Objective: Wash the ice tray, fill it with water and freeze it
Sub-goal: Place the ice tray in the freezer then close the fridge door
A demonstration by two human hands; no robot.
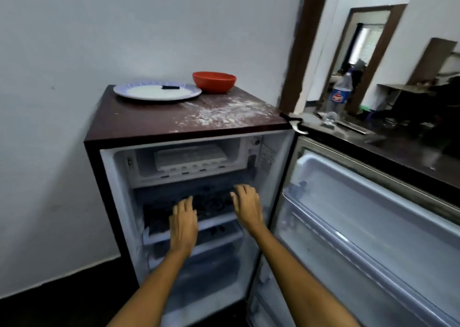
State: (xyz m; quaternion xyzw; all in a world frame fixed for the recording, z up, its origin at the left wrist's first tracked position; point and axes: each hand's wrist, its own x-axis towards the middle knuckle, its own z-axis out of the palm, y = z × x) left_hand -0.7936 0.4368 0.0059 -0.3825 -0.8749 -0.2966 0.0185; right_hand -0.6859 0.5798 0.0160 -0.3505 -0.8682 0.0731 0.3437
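Note:
A white ice tray [190,158] lies flat inside the freezer compartment [139,175] at the top of a small open fridge [154,125]. Both my hands hang in front of the shelves below the freezer, empty and apart from the tray. My left hand [183,221] is lower and to the left, fingers relaxed and pointing into the fridge. My right hand [247,206] is a little higher on the right, fingers loosely spread. The tray's cells face up; blur hides whether they hold water.
The fridge door [361,227] stands wide open to the right. On the fridge top sit a white plate [156,91], a red bowl [214,81] and spilled white powder [224,115]. A dark counter [398,147] with a plastic bottle [339,95] lies right.

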